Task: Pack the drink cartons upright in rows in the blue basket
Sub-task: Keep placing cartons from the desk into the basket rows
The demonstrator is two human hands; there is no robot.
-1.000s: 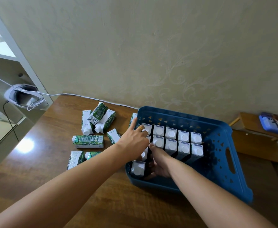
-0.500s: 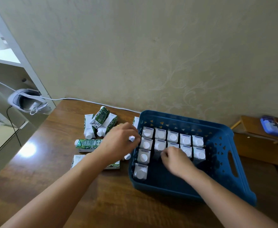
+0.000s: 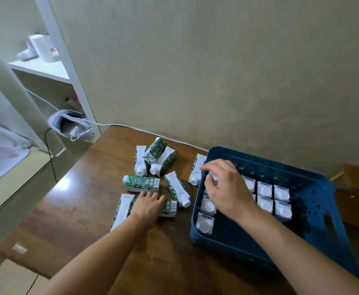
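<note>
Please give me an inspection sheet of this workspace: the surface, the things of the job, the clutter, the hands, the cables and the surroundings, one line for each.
Surface: brown wooden table, glossy, with a light glare at its left.
Job's things: blue basket at the right holds upright cartons in rows, white caps up; loose cartons lie on their sides left of it.
Clutter: nothing seen beyond the loose cartons.
Hands: left hand rests on a lying carton, grip unclear; right hand is over the basket's left rows, fingers curled at a carton top.
Cables: white cable runs along the wall; black cable hangs at the left.
Surroundings: beige wall, white shelf unit, a white headset on the shelf.
</note>
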